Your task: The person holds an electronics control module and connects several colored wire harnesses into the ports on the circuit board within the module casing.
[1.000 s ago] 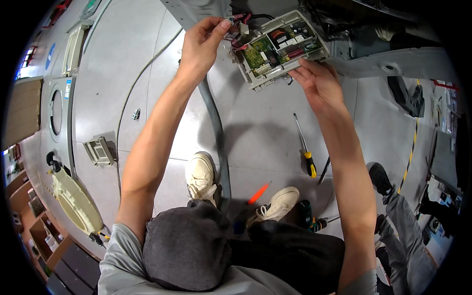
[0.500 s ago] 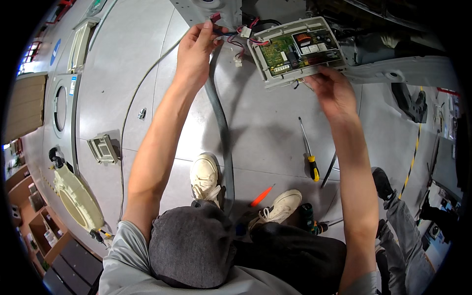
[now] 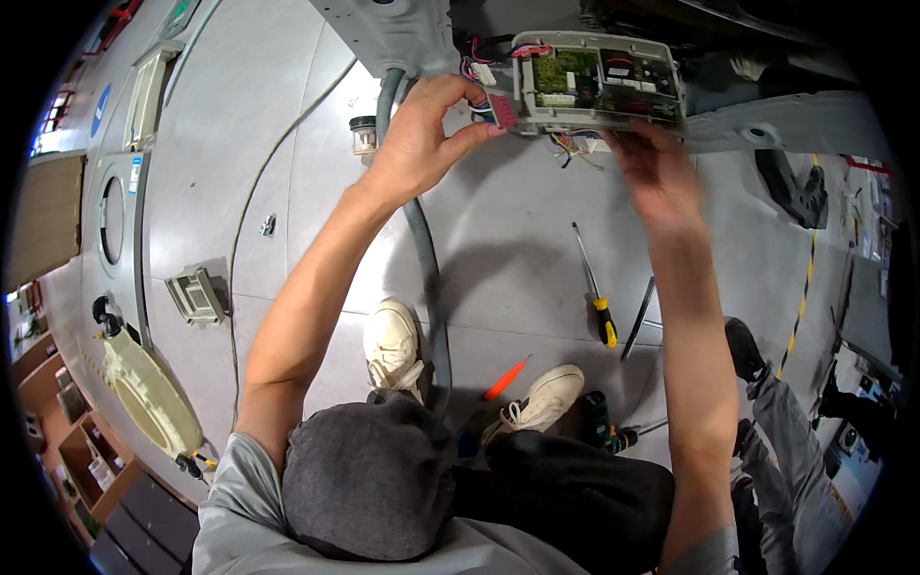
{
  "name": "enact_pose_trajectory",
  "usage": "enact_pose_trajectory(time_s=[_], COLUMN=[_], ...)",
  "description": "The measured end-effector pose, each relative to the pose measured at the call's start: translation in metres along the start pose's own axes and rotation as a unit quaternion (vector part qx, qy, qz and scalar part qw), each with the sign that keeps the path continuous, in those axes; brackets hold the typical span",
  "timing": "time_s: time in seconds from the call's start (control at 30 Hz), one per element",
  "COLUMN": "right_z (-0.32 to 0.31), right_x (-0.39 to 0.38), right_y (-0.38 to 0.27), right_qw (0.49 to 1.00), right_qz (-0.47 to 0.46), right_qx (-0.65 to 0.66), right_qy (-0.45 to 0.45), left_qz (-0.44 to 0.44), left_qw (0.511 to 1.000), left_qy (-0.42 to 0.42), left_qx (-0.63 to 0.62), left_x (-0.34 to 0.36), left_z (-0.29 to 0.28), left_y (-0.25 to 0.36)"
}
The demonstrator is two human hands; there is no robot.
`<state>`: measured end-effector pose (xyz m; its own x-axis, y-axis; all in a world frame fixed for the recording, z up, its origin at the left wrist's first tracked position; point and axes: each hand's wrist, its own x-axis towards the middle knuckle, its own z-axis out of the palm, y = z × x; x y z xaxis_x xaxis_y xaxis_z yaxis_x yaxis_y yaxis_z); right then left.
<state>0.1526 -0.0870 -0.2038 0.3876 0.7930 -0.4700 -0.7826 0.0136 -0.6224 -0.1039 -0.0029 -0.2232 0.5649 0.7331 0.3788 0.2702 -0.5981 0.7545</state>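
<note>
At the top centre, a pale plastic housing (image 3: 599,40) holds a green circuit board (image 3: 551,72), with bundles of coloured wires at its left and lower edges. My left hand (image 3: 431,134) pinches a pink connector (image 3: 502,111) with wires attached, just left of the housing's lower corner. My right hand (image 3: 656,172), blurred, grips the lower right edge of the housing, its fingertips partly hidden behind it. The housing lies against the opening of a grey metal appliance frame (image 3: 767,123).
On the tiled floor are a yellow-black screwdriver (image 3: 601,316), an orange tool (image 3: 503,381), a drill (image 3: 599,422), a grey hose (image 3: 422,249), a small lidded cup (image 3: 364,139) and a plastic cover (image 3: 196,292). Another person's legs (image 3: 786,441) are at the lower right.
My left hand has moved down and right with the pink connector, nearer the housing. The housing has shifted and turned more level, with my right hand moving along with it.
</note>
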Motion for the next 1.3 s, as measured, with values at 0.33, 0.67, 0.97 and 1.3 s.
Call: enact_pose_trajectory(time_s=[0.33, 0.67, 0.97, 1.3], right_z=[0.017, -0.012, -0.034, -0.049], right_x=[0.006, 0.001, -0.001, 0.001], right_y=[0.027, 0.033, 0.001, -0.011], right_qw=[0.999, 0.995, 0.990, 0.978], right_qz=[0.018, 0.054, 0.133, 0.114], right_qx=[0.026, 0.034, -0.028, -0.119], right_qy=[0.040, -0.076, -0.040, -0.125], left_qz=[-0.012, 0.121, 0.158, -0.032], left_qw=[0.996, 0.966, 0.968, 0.998], left_qy=[0.048, -0.017, -0.065, -0.032], left_qx=[0.077, 0.228, 0.183, 0.034], left_x=[0.015, 0.003, 0.007, 0.012], left_z=[0.031, 0.043, 0.032, 0.007], left_y=[0.005, -0.006, -0.017, -0.011])
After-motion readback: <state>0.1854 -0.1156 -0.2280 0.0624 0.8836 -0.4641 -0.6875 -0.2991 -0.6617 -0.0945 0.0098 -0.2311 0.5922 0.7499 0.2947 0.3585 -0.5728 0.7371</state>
